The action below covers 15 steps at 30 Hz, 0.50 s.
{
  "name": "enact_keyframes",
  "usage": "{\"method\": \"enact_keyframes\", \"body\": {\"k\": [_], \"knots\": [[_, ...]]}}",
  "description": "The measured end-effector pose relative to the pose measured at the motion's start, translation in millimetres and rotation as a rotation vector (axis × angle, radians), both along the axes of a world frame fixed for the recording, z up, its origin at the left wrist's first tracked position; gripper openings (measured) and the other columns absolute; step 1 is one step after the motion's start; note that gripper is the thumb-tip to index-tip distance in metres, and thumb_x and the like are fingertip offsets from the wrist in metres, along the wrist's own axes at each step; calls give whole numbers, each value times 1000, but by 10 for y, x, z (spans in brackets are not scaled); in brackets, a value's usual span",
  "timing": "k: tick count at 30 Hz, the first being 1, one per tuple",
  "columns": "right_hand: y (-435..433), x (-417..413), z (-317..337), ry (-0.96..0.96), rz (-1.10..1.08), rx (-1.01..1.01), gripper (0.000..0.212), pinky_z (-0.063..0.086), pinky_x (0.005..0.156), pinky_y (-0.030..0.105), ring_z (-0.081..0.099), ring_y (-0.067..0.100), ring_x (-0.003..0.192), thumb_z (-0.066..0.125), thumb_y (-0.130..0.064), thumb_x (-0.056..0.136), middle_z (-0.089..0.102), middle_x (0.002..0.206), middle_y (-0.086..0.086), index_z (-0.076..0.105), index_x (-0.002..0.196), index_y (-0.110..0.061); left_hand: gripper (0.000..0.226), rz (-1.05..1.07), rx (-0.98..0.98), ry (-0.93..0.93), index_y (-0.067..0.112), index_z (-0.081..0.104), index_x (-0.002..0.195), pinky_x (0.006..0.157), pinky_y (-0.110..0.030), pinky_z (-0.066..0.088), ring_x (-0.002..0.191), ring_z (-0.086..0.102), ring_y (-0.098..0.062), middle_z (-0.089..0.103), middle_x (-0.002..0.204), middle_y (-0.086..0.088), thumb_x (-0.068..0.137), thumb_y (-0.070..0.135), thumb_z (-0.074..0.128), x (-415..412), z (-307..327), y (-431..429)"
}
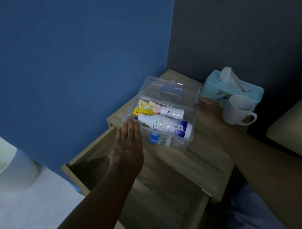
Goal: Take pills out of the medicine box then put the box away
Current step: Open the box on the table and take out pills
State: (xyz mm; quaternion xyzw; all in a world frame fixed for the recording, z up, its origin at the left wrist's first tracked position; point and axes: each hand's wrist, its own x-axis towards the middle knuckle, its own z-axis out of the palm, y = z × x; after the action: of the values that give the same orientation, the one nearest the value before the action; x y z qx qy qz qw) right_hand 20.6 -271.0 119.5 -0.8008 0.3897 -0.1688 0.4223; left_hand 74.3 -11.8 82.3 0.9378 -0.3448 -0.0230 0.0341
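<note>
2 hands flank my box (167, 112) on the nightstand (198, 158): left hand (126, 145) flat, fingers straight, holding nothing; right hand (207, 109) at the far-right corner, grip unclear. I'd steady it, then lift the small bottle (172, 112).

The clear plastic medicine box (170, 140) has a blue handle (170, 91); inside lie a yellow carton (143, 110) and a white-and-blue bottle (166, 126). The tissue box (237, 89) is turquoise.

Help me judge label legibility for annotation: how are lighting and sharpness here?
Head view: dim overall, with wide-angle bending at the edges; the open drawer lies in deep shadow; the large white bottle in the clear medicine box is brightest, its print soft and barely readable.
</note>
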Motion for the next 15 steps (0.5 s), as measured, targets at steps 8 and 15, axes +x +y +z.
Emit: {"method": "enact_keyframes", "body": {"k": [8,15], "knots": [[160,7,61,-110,125,-383,31,36,87,10,56,23,121,51,-8,96,62,126,10,60,125,-9,78,-22,6,-34,2,-15,151,123,-48,1,149,-17,-32,-19,161,-20,92,14,35,-18,25,11],[416,565,273,51,633,-630,28,48,97,38,58,25,114,65,-13,88,66,119,10,70,116,-8,79,-34,-87,-15,3,-13,152,123,-47,-1,149,-16,-32,-18,161,-20,91,12,36,15,-57,25]]}}
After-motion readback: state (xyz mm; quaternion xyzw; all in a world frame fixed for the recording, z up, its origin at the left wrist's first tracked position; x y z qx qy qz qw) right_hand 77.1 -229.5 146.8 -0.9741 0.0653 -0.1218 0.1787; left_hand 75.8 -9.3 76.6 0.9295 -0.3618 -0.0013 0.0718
